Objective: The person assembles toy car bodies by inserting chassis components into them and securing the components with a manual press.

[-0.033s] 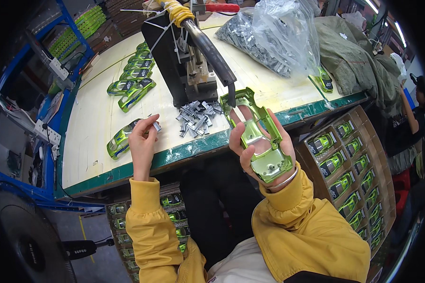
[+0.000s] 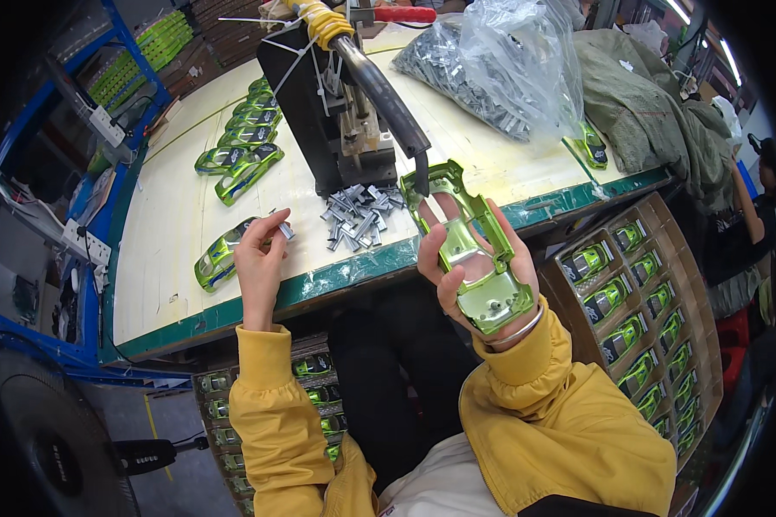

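My right hand (image 2: 526,250) grips a shiny green toy car body shell (image 2: 491,297), its hollow inside facing up, above the table's front edge. The far end of the shell reaches the bent tip of a black hose (image 2: 421,168). Over the table to the left, my left hand (image 2: 259,263) pinches a small silver metal piece (image 2: 286,230) between thumb and fingers. Just beyond that hand lies another green car body (image 2: 220,258), partly covered by it. Between my hands a loose pile of silver metal pieces (image 2: 358,215) rests at the machine's foot.
A black upright press-like machine (image 2: 302,112) stands mid-table. Several green car bodies (image 2: 250,129) line up behind, left of it. A clear bag of metal parts (image 2: 491,77) lies at the back right. Divided cartons of car bodies (image 2: 569,297) stand right and below. A fan (image 2: 56,448) is lower left.
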Tool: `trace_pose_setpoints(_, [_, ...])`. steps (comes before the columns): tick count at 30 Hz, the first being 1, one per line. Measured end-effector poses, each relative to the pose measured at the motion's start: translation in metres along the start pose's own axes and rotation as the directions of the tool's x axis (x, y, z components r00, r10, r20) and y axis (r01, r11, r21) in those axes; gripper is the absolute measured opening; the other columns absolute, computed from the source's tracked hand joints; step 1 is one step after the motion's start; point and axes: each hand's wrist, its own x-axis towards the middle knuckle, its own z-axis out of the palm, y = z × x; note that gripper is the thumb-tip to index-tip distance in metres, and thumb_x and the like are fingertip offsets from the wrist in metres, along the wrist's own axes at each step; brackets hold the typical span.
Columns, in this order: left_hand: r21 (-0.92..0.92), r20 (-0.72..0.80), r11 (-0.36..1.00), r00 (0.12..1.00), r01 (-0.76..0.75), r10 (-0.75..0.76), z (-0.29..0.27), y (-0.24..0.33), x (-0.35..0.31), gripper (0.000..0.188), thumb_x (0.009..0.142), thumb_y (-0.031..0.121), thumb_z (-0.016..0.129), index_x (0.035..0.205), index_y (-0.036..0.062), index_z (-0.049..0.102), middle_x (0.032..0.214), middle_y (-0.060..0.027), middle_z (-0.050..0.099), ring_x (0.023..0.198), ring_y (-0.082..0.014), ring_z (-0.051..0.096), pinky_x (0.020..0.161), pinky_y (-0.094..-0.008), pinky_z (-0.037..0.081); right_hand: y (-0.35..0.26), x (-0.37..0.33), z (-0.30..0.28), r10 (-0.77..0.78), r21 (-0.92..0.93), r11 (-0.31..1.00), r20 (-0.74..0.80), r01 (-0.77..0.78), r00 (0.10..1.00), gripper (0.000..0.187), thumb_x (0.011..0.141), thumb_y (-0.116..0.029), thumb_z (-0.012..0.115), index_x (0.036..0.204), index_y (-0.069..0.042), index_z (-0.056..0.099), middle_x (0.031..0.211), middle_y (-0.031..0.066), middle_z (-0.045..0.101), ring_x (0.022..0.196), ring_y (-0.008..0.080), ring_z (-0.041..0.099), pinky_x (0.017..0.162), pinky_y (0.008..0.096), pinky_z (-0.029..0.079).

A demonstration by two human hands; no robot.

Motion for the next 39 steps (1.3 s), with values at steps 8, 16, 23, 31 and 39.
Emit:
trace_pose_setpoints(8, [-0.057, -0.031, 0.997, 0.999, -0.043, 0.041, 0.0006, -0.0001, 0.0012, 0.024, 0.078, -0.001, 0.047, 0.096, 0.0049, 0.062, 0.083, -0.0017, 0.056, 0.067, -0.0058, 0.050, 0.053, -0.0175, 0.043, -0.0004, -0.0011, 0.0013, 0.026, 0.026, 0.999, 0.017, -0.027, 1.000, 0.037, 0.087, -0.037, 0.040, 0.106, -0.008, 0.055, 0.107, 0.0090, 0.051, 0.105, 0.0218, 0.042, 0.078, 0.0412, 0.044])
trace_pose_setpoints(16, [0.004, 0.025, 0.999, 0.999, -0.042, 0.042, -0.0007, -0.0018, 0.0008, 0.024, 0.080, -0.001, 0.047, 0.099, 0.0040, 0.060, 0.088, -0.0015, 0.056, 0.075, -0.0064, 0.051, 0.055, -0.0166, 0.040, 0.0008, -0.0003, -0.0017, 0.033, 0.053, 0.998, 0.054, -0.036, 0.998, 0.039, 0.087, -0.037, 0.039, 0.107, -0.007, 0.054, 0.107, 0.0090, 0.051, 0.106, 0.0211, 0.042, 0.080, 0.0409, 0.044])
trace_pose_setpoints(23, [0.019, 0.018, 0.997, 0.998, -0.068, 0.068, -0.0007, -0.0041, 0.0005, 0.024, 0.079, -0.002, 0.047, 0.099, 0.0033, 0.060, 0.087, -0.0017, 0.056, 0.074, -0.0070, 0.051, 0.056, -0.0173, 0.040, 0.0029, 0.0007, -0.0027, 0.026, 0.060, 0.998, 0.073, -0.030, 0.997, 0.038, 0.087, -0.036, 0.039, 0.106, -0.006, 0.054, 0.106, 0.0092, 0.052, 0.106, 0.0201, 0.042, 0.081, 0.0391, 0.043])
trace_pose_setpoints(31, [0.027, 0.020, 0.997, 0.998, -0.068, 0.068, -0.0006, -0.0059, 0.0008, 0.024, 0.079, -0.002, 0.047, 0.098, 0.0030, 0.060, 0.086, -0.0015, 0.055, 0.073, -0.0067, 0.050, 0.057, -0.0175, 0.040, 0.0030, 0.0005, -0.0024, 0.028, 0.058, 0.998, 0.072, -0.032, 0.997, 0.038, 0.087, -0.036, 0.039, 0.106, -0.006, 0.054, 0.106, 0.0096, 0.052, 0.106, 0.0200, 0.042, 0.081, 0.0389, 0.043])
trace_pose_setpoints(39, [0.012, -0.019, 0.999, 0.999, -0.047, 0.047, 0.0021, -0.0012, 0.0008, 0.025, 0.076, -0.004, 0.048, 0.095, 0.0031, 0.062, 0.081, -0.0030, 0.056, 0.070, -0.0068, 0.050, 0.059, -0.0178, 0.041, 0.0031, 0.0029, -0.0051, 0.016, 0.069, 0.997, 0.073, -0.021, 0.997, 0.039, 0.088, -0.036, 0.038, 0.104, -0.005, 0.055, 0.105, 0.0104, 0.051, 0.106, 0.0211, 0.043, 0.082, 0.0403, 0.043])
